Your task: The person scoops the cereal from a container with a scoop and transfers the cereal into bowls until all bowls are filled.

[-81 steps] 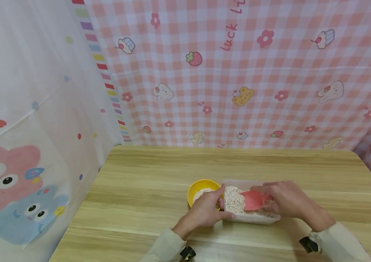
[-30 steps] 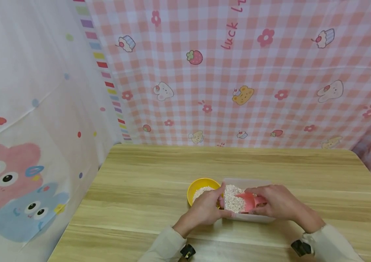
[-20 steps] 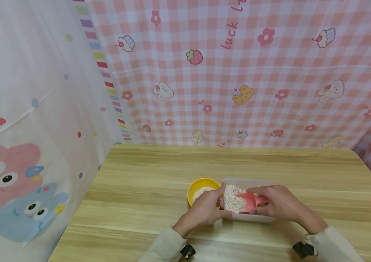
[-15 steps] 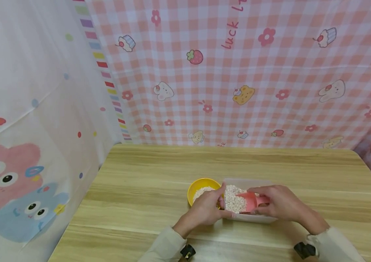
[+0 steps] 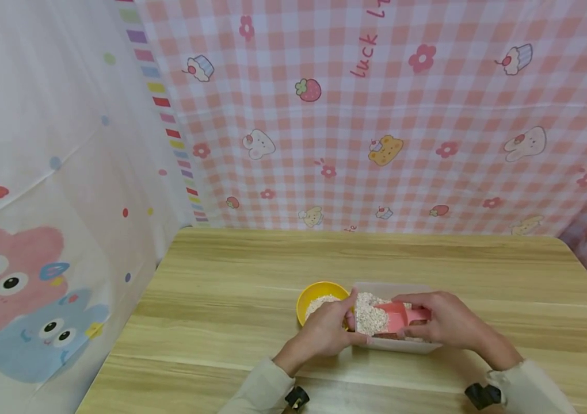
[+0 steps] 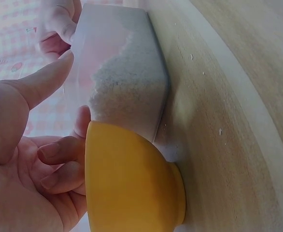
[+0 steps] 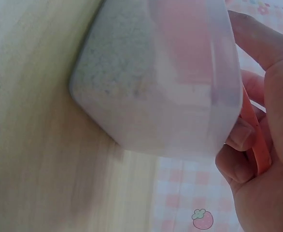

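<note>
A translucent plastic tub [image 5: 402,345] holds oats [image 5: 370,315], piled toward its left end. My right hand [image 5: 441,316] grips a pink scoop [image 5: 396,318] by its handle; the scoop sits inside the tub with its mouth in the oats. My left hand [image 5: 327,328] holds the left end of the tub, thumb on the near rim and a finger at the far side. Just beyond that hand stands a yellow bowl [image 5: 305,300] with oats in it, partly covered by the hand. In the left wrist view, curled fingers lie by the rim of the bowl [image 6: 127,181].
A wood-grain table [image 5: 231,310] lies under everything. A few loose flakes [image 6: 220,131] are scattered on it near the tub. A pink checked curtain [image 5: 293,132] hangs behind the table, and a white printed curtain [image 5: 65,190] hangs at the left.
Since the earliest frame my right hand has brought the scoop down and leftward into the oats. In the last half second it has drawn slightly right. My left hand stays at the tub.
</note>
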A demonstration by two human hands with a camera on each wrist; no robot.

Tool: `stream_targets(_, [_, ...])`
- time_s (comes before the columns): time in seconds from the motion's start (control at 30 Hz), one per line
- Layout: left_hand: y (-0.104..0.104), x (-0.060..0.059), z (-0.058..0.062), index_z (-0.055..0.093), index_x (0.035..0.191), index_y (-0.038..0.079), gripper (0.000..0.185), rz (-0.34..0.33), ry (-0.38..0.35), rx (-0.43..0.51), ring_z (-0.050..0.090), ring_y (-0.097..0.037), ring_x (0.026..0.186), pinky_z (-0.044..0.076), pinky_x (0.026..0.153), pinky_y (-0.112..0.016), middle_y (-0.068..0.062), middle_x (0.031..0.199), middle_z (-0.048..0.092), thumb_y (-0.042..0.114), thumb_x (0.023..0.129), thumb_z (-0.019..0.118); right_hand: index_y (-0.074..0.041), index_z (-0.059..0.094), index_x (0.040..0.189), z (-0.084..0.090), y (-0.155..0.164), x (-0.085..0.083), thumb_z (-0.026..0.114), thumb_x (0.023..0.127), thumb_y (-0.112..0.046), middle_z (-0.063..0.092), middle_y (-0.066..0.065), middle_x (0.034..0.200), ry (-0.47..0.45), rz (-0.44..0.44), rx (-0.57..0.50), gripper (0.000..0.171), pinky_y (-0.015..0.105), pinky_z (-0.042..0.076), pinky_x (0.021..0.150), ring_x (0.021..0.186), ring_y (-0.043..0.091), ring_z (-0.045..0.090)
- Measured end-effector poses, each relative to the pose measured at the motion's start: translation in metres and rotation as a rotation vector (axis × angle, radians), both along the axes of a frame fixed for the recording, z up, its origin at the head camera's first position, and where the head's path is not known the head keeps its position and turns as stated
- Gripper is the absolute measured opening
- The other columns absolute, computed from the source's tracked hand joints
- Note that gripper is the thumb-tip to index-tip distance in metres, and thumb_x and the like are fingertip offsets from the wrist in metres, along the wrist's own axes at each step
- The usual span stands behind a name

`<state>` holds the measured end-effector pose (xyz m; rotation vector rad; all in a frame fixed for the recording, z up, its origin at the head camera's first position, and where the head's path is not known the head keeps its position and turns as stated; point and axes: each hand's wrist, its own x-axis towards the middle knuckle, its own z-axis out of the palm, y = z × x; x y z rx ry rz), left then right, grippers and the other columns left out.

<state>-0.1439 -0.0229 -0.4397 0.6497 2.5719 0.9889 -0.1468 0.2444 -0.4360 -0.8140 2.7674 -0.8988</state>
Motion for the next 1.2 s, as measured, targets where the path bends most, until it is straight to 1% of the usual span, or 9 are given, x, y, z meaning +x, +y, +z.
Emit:
stream_targets(0.13, [0.0, 0.0, 0.0, 0.028, 0.156, 0.008, 0.097, 0.0, -0.001, 0.0, 0.041, -0.003, 0.06, 0.037, 0.059, -0.018, 0.01, 0.077, 0.054, 0.038, 0.081, 0.082, -0.013, 0.068, 0.125, 0.0, -0.002, 0.002, 0.082, 0.077, -0.045, 0.061, -0.016, 0.08, 0.024, -0.004, -0.005, 0.059, 0.02, 0.038, 0.055, 0.064, -0.002, 0.041])
stream_targets(0.23, [-0.001, -0.001, -0.001, 0.028, 0.156, 0.007, 0.097, 0.0, -0.001, 0.005, 0.041, -0.004, 0.06, 0.036, 0.058, -0.018, 0.01, 0.076, 0.054, 0.038, 0.08, 0.082, -0.013, 0.068, 0.124, 0.0, -0.002, 0.003, 0.082, 0.078, -0.044, 0.061, -0.016, 0.078, 0.021, 0.001, -0.027, 0.057, 0.02, 0.038, 0.055, 0.063, -0.002, 0.042])
stream_targets(0.37, [-0.001, -0.001, -0.002, 0.027, 0.156, 0.007, 0.098, -0.007, -0.001, 0.019, 0.041, -0.003, 0.061, 0.037, 0.058, -0.018, 0.009, 0.076, 0.054, 0.037, 0.081, 0.082, -0.013, 0.068, 0.124, -0.002, 0.0, 0.003, 0.083, 0.079, -0.04, 0.066, -0.009, 0.085, -0.024, -0.007, -0.082, 0.055, 0.02, 0.042, 0.054, 0.063, -0.001, 0.045])
stream_targets(0.53, [-0.004, -0.002, -0.004, 0.025, 0.156, 0.006, 0.097, -0.027, -0.014, 0.056, 0.042, -0.002, 0.063, 0.039, 0.062, -0.017, 0.008, 0.078, 0.055, 0.035, 0.083, 0.081, -0.012, 0.067, 0.125, -0.006, 0.003, 0.002, 0.082, 0.08, -0.037, 0.069, 0.001, 0.103, -0.086, -0.014, -0.165, 0.053, 0.022, 0.048, 0.058, 0.069, 0.002, 0.051])
stream_targets(0.63, [-0.007, -0.001, -0.002, 0.027, 0.156, 0.007, 0.095, -0.028, -0.022, 0.08, 0.042, -0.002, 0.064, 0.039, 0.063, -0.017, 0.007, 0.08, 0.056, 0.036, 0.083, 0.081, -0.01, 0.066, 0.126, -0.008, 0.005, 0.002, 0.082, 0.081, -0.032, 0.069, 0.004, 0.104, -0.118, -0.01, -0.217, 0.052, 0.023, 0.05, 0.058, 0.068, 0.002, 0.053])
stream_targets(0.73, [-0.011, 0.0, 0.0, 0.032, 0.155, 0.009, 0.09, -0.015, -0.025, 0.116, 0.041, -0.004, 0.063, 0.038, 0.06, -0.018, 0.006, 0.082, 0.057, 0.036, 0.084, 0.08, -0.009, 0.066, 0.127, -0.008, 0.006, 0.002, 0.082, 0.082, -0.026, 0.069, 0.006, 0.102, -0.136, -0.017, -0.248, 0.051, 0.023, 0.05, 0.056, 0.067, 0.002, 0.053])
stream_targets(0.9, [-0.021, 0.0, 0.002, 0.043, 0.15, 0.011, 0.078, 0.032, -0.019, 0.18, 0.041, -0.005, 0.06, 0.037, 0.055, -0.019, 0.006, 0.085, 0.058, 0.035, 0.085, 0.079, -0.007, 0.064, 0.128, -0.004, 0.007, 0.003, 0.082, 0.083, -0.024, 0.068, 0.008, 0.102, -0.143, -0.016, -0.268, 0.052, 0.024, 0.05, 0.057, 0.069, 0.003, 0.054])
stream_targets(1.03, [-0.03, -0.002, 0.004, 0.047, 0.147, 0.012, 0.072, 0.072, -0.015, 0.216, 0.043, -0.005, 0.061, 0.038, 0.055, -0.02, 0.006, 0.087, 0.058, 0.035, 0.086, 0.078, -0.004, 0.063, 0.13, -0.003, 0.006, 0.004, 0.081, 0.083, -0.024, 0.068, 0.009, 0.102, -0.153, -0.017, -0.284, 0.054, 0.023, 0.05, 0.058, 0.07, 0.002, 0.054])
stream_targets(1.2, [-0.043, -0.004, 0.003, 0.051, 0.144, 0.013, 0.066, 0.098, 0.018, 0.237, 0.043, -0.006, 0.062, 0.037, 0.054, -0.02, 0.004, 0.09, 0.061, 0.036, 0.088, 0.076, -0.003, 0.062, 0.13, -0.004, 0.006, 0.003, 0.081, 0.084, -0.021, 0.069, 0.008, 0.1, -0.16, -0.014, -0.3, 0.054, 0.023, 0.05, 0.058, 0.07, 0.002, 0.056])
